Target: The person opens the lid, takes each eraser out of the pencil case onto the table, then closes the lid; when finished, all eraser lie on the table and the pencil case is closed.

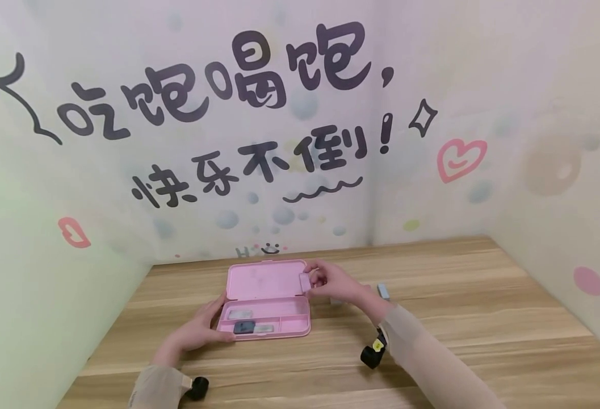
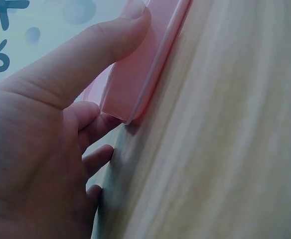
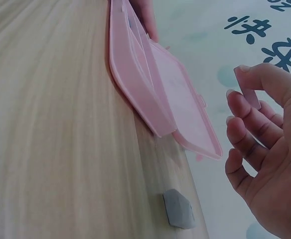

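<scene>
A pink pencil case (image 1: 269, 337) lies with its lid (image 1: 264, 278) folded back. My left hand (image 1: 200, 329) holds the case's left end, thumb along the front wall and the other fingers round the side. My right hand (image 1: 338, 281) pinches a small pink block (image 1: 305, 282) between thumb and fingers beside the lid's right edge. In the right wrist view this block (image 3: 247, 89) is raised off the wooden top. Inside the case, a pale block (image 1: 240, 314) lies in the back compartment; a dark grey block (image 1: 244, 327) and a light one (image 1: 264, 328) share a front compartment.
A light blue block (image 1: 383, 291) lies on the wooden table (image 1: 453, 318), right of my right wrist. A grey block (image 3: 179, 209) lies near the case's right end, partly hidden by my hand in the head view. A printed wall (image 1: 407, 204) stands behind the table.
</scene>
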The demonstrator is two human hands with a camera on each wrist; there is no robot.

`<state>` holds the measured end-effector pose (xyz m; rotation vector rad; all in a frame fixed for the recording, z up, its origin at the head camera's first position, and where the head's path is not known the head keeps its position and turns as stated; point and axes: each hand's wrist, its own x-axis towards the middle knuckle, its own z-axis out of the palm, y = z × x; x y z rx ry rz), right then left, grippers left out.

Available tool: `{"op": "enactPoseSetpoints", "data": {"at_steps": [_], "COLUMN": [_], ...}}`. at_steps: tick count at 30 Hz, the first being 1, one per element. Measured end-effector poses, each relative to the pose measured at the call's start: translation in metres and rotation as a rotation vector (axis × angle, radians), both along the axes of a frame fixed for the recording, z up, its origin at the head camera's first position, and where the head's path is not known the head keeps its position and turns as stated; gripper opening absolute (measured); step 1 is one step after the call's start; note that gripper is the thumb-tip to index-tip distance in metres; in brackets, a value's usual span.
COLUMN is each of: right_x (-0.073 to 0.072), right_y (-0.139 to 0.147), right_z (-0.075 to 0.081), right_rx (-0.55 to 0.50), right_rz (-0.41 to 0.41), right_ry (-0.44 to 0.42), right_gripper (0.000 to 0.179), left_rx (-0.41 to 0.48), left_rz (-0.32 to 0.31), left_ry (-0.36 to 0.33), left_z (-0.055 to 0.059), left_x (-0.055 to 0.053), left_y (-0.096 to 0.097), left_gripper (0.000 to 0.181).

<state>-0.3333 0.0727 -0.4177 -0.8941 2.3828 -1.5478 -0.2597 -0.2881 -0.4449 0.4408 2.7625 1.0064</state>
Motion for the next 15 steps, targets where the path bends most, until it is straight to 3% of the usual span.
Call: {"op": "enactPoseSetpoints", "data": {"at_steps": [15], "right_x": [0.024], "right_y": [0.039], "right_z": [-0.005], "right_rx": [0.094], "right_rz": [-0.044], "right_ry": [0.072], "right_gripper": [0.041], "left_rx": [-0.007], "left_rz": [0.001], "left_ry": [-0.001], "left_z": [0.003], "left_x": [0.003], "left_y": [0.002], "left_gripper": [0.110]}}
